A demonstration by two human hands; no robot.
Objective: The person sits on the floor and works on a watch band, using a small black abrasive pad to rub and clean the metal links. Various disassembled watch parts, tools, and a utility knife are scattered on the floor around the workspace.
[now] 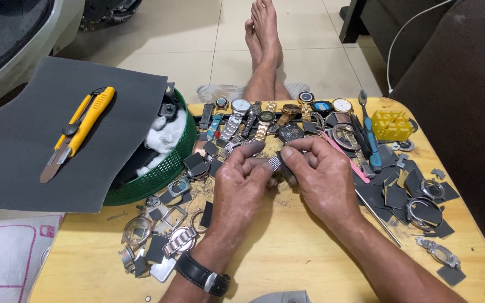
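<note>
- The left hand (pixel 241 178) and the right hand (pixel 320 171) meet over the middle of the wooden table (pixel 287 252), fingertips pinched from both sides on a short piece of silver metal watch bracelet (pixel 275 163).
- The bracelet piece is lifted just above the table between the two thumbs.
- A black-strapped wristwatch (pixel 204 274) sits on the left wrist.
- Just beyond the hands lies a row of wristwatches (pixel 265 115) along the table's far edge.
- Right of the right hand: a blue toothbrush (pixel 369 134), a yellow plastic holder block (pixel 392 124) and dark sandpaper scraps (pixel 391 196).
- Left: loose watch cases (pixel 137 230), a green basket (pixel 161 174) and a yellow utility knife (pixel 77 132) on a grey sandpaper sheet (pixel 23 146).
</note>
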